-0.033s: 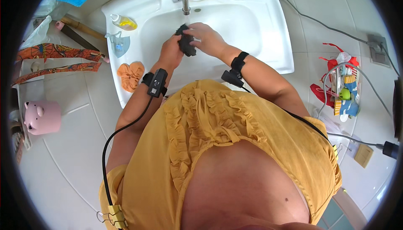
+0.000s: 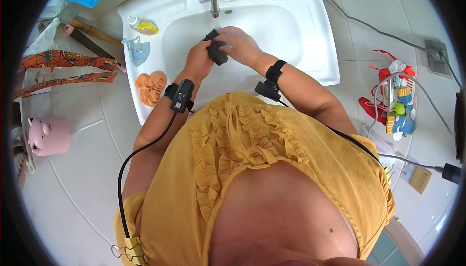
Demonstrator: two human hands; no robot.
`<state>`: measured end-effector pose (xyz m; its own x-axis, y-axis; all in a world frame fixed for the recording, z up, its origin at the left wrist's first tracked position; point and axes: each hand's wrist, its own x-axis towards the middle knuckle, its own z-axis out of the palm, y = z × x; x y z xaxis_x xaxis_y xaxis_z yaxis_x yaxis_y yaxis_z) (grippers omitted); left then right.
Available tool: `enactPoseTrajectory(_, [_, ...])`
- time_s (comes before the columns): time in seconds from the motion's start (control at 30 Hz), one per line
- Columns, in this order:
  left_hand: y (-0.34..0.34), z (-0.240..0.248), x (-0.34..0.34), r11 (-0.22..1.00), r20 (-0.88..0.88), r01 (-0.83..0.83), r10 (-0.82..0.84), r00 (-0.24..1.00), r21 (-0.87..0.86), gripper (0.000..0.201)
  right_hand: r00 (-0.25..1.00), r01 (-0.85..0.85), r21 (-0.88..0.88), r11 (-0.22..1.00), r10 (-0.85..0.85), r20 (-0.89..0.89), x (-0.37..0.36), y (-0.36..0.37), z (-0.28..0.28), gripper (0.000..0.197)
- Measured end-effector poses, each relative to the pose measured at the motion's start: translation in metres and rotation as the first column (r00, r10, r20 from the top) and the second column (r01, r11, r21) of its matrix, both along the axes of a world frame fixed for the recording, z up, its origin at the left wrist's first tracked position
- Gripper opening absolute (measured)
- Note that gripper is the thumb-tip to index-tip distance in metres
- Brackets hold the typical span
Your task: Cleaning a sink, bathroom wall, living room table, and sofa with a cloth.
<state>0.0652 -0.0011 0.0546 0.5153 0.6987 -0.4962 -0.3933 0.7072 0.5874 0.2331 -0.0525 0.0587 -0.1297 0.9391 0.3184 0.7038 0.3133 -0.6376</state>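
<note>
A dark grey bunched piece of cloth [image 2: 218, 54], wet-looking and crumpled, is held over the white sink [image 2: 272, 79] between my two hands. My left hand [image 2: 198, 59] grips its left side with the fingers wrapped round it. From the right, my right hand [image 2: 240, 44] closes on its upper part, fingers bent over the cloth. Directly above them is the chrome faucet [image 2: 214, 1], with what looks like a thin stream of water falling onto the cloth. On the sink's left rim lies an orange scrunchie [image 2: 151, 88], apart from both hands.
A pump bottle of yellow liquid [image 2: 144, 26] and a light blue translucent piece [image 2: 139, 52] lie on the left rim. A pink pig-faced container [image 2: 48, 136] is at far left. Small colourful items [image 2: 400, 106] hang at right. Black cables run along both forearms.
The cloth has been squeezed slightly more compact and its top sits a little lower. Both hands keep nearly the same place; the water under the faucet shows more clearly.
</note>
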Motion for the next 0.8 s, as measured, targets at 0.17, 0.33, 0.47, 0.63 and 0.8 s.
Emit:
enactPoseTrajectory(0.17, [0.015,-0.024,-0.010,0.988,-0.051,-0.154,0.154,0.987,-0.006,0.030,0.996,0.031,-0.014,0.999,-0.032,-0.089,0.019,-0.007,0.016,0.025])
enactPoseTrajectory(0.33, [0.038,-0.036,-0.028,0.975,-0.534,-0.136,0.211,0.818,0.176,0.038,0.913,0.131,-0.462,0.877,-0.289,-0.288,0.036,0.002,0.028,0.021])
enactPoseTrajectory(0.47, [0.023,-0.017,-0.011,0.956,-0.693,0.019,0.199,0.692,0.294,0.054,0.835,0.124,-0.525,0.842,-0.375,-0.403,0.031,0.016,0.038,0.030])
enactPoseTrajectory(0.63, [0.022,-0.026,-0.008,0.625,-0.793,0.567,0.145,0.591,0.537,0.077,0.715,-0.111,-0.621,0.776,-0.372,-0.592,0.016,0.026,0.031,0.033])
enactPoseTrajectory(0.8, [0.034,-0.014,-0.007,0.563,-0.702,0.680,-0.229,0.675,0.470,0.048,0.861,-0.198,-0.635,0.746,-0.177,-0.477,0.020,0.027,0.053,0.034])
